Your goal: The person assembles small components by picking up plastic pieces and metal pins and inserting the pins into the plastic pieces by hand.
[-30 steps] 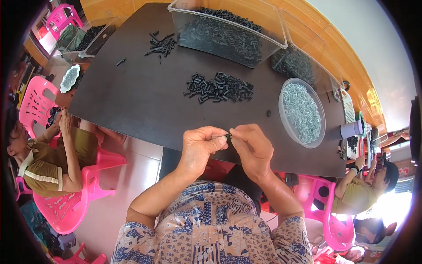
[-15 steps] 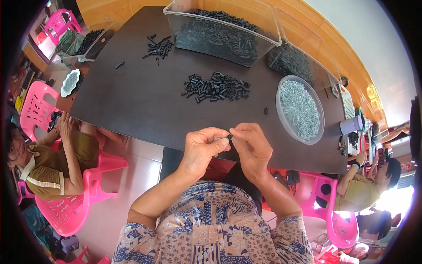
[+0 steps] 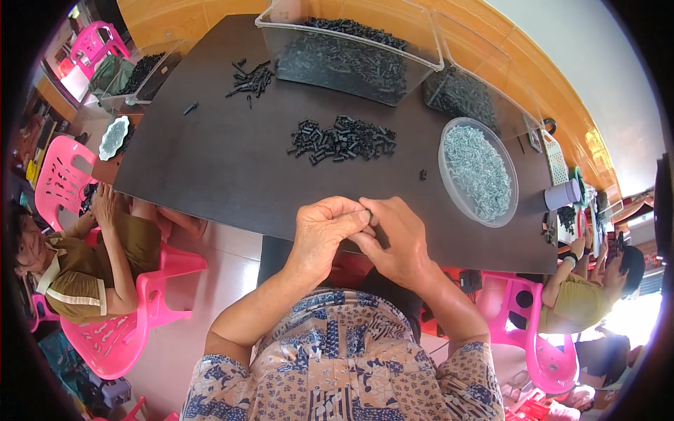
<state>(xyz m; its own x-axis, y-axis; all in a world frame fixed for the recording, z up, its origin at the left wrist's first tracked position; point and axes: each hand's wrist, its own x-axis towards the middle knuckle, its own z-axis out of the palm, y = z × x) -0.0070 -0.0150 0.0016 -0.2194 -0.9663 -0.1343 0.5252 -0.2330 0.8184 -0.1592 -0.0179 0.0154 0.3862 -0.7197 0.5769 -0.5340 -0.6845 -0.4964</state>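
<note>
Left hand (image 3: 319, 235): thumb and forefinger pinched together on a small dark part (image 3: 367, 216), mostly hidden by the fingertips. Right hand (image 3: 397, 238): fingers curled, tips meeting the left hand's at the part; cannot tell whether it grips the part or only steadies it. Part sits above the near edge of the dark counter (image 3: 203, 158).

Counter: heap of short black pieces (image 3: 342, 139) beyond the hands, near the middle. Smaller pile of longer black pieces (image 3: 253, 79) farther back, to the left; one loose piece (image 3: 190, 108) lies left of that. Right side: round clear bowl (image 3: 493, 222) holding silvery screws (image 3: 479, 172); a lone black piece (image 3: 423, 175) just beside it. Back edge: large clear bin (image 3: 414, 74) of black pieces, second clear bin (image 3: 505, 116) next to it, also with dark contents. Pale purple cup (image 3: 562, 195) at far right.

Room: seated person (image 3: 91, 270) at left on a pink chair (image 3: 105, 344); another person (image 3: 579, 295) at right. Pale tiled floor (image 3: 225, 281).
</note>
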